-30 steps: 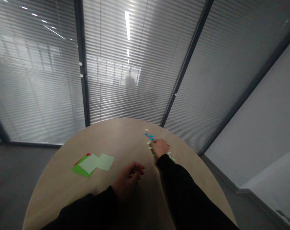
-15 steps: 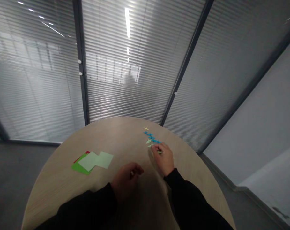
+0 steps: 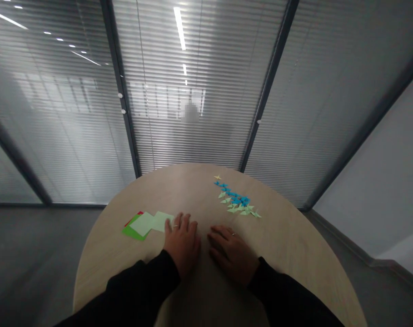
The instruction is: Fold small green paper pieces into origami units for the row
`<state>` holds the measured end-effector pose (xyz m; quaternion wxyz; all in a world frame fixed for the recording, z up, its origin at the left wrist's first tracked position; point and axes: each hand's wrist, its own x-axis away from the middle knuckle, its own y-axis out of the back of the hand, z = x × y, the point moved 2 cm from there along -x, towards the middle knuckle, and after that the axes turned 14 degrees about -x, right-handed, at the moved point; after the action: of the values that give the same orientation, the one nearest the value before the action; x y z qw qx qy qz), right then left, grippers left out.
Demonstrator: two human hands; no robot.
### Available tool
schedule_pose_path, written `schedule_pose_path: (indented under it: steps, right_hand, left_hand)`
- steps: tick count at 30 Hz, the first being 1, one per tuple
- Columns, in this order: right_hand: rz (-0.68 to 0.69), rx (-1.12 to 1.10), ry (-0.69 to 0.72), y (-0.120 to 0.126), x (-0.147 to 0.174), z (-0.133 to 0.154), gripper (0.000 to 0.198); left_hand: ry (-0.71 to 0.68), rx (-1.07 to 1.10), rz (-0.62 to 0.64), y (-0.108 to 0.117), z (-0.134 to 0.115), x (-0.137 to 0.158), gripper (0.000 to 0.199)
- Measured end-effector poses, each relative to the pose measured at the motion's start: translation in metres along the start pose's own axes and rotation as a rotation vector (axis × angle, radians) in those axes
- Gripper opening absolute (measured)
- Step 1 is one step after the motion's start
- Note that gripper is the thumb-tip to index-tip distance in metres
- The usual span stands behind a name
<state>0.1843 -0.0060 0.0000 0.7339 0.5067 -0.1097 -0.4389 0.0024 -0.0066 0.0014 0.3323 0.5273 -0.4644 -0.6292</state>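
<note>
My left hand [image 3: 183, 243] lies palm down with its fingers spread, and its fingertips overlap the edge of a pale green paper square [image 3: 161, 221]. Another pale green square [image 3: 141, 224] lies to the left, over a bright green sheet [image 3: 134, 234] and a bit of red paper [image 3: 140, 213]. My right hand [image 3: 231, 252] rests open on the table with fingers stretched inward, holding nothing. Beyond it lies a group of small folded paper stars: blue ones [image 3: 236, 199], pale green ones [image 3: 240, 208] and one yellowish star [image 3: 217, 177] at the far end.
The round wooden table [image 3: 182, 186] has a curved edge on all visible sides. Glass partitions with closed blinds [image 3: 199, 145] stand behind it, split by dark frames [image 3: 127, 127]. A pale wall [image 3: 380, 181] rises on the right.
My right hand has come back from the folded stars toward me and opened flat. My left hand has moved forward to the paper and spread its fingers. The view has shifted slightly.
</note>
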Motion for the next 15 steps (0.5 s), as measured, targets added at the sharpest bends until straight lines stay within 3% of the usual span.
schedule_pose_path:
  steps: [3, 9, 11, 15]
  right_hand:
    - [-0.017, -0.017, 0.005, -0.002, -0.001, -0.001, 0.038]
    - [-0.161, -0.129, -0.018, -0.002, -0.006, -0.017, 0.029]
    - [-0.183, -0.134, -0.033, 0.000, -0.007, -0.022, 0.028]
    - [-0.172, -0.108, -0.041, 0.001, -0.008, -0.022, 0.033]
  left_hand:
    - [-0.017, 0.078, 0.024, -0.003, 0.003, -0.001, 0.031]
    - [-0.343, 0.337, 0.013, 0.001, -0.004, -0.005, 0.037]
    - [-0.307, 0.336, -0.014, 0.003, -0.001, -0.007, 0.040]
    - [-0.035, 0.152, -0.051, 0.001, 0.015, -0.009, 0.040]
